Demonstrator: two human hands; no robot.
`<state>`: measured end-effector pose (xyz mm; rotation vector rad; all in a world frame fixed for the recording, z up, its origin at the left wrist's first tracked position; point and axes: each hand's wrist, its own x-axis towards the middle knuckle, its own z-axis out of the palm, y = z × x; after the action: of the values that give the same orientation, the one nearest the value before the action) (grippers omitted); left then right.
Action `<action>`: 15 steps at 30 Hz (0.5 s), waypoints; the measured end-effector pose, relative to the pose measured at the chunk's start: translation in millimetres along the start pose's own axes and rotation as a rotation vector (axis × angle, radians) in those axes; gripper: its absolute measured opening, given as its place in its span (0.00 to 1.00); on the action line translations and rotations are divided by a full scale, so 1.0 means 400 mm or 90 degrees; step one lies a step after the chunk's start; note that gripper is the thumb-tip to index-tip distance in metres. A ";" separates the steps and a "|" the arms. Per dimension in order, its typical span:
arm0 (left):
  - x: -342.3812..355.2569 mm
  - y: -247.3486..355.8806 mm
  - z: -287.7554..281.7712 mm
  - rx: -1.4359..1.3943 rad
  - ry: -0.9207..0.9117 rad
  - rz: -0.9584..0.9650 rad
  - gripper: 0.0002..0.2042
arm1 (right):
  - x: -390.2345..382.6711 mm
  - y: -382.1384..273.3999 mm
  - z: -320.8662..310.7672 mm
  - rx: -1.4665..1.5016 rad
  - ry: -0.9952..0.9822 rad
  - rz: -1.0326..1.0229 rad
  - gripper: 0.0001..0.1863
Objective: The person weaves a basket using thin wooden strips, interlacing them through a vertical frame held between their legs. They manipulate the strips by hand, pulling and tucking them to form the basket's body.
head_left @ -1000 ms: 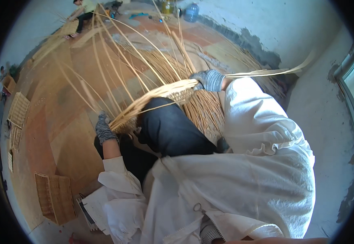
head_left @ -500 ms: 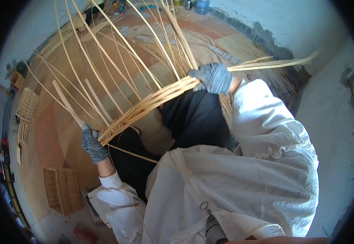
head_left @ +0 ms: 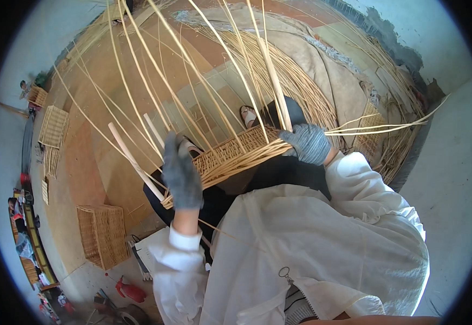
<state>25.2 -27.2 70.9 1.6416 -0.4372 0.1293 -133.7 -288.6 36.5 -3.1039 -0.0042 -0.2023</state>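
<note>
An unfinished wicker basket (head_left: 230,153) rests across my lap, its long woven side running up to the right. Tall pale stakes (head_left: 192,62) rise from its rim and fan away from me. My left hand (head_left: 181,176), in a grey knitted glove, is over the basket's left end with its fingers stretched out, close to a thick peeled corner stick (head_left: 128,156). At the right end, beside another thick stick (head_left: 275,86), my gloved right hand (head_left: 307,143) is closed round the weaving strands (head_left: 376,129), whose loose ends stick out to the right.
A finished-looking wicker basket (head_left: 103,236) stands on the floor at the left, near a red object (head_left: 131,291). More woven pieces (head_left: 53,127) lie farther left. Bundled wicker rods (head_left: 301,81) and a tan cloth (head_left: 330,70) lie beyond my right hand, near the wall.
My left hand has left the lower left corner, lifting and opening over the basket's end. The basket has tipped, showing its woven inside. My right hand keeps hold of the strands.
</note>
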 end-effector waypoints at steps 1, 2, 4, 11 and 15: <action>0.037 0.033 0.037 0.192 -0.075 -0.012 0.18 | 0.001 0.000 -0.003 0.033 0.000 -0.001 0.25; 0.083 0.034 0.066 0.032 -0.146 -0.201 0.17 | -0.002 -0.007 0.002 0.040 0.009 0.007 0.25; 0.172 -0.022 0.064 -0.166 -0.253 -0.474 0.15 | -0.006 -0.026 0.010 0.053 0.023 0.025 0.24; 0.415 -0.023 0.066 -0.032 -0.339 -0.530 0.09 | -0.010 -0.016 0.028 0.075 0.026 0.027 0.22; 0.395 0.054 0.084 0.173 -0.246 -0.355 0.12 | -0.012 -0.003 0.055 0.100 0.037 -0.006 0.24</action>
<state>157.0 -93.6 140.3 2.0049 -0.2402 -0.5746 -135.4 -286.8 14.0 -2.9410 -0.0324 -0.2772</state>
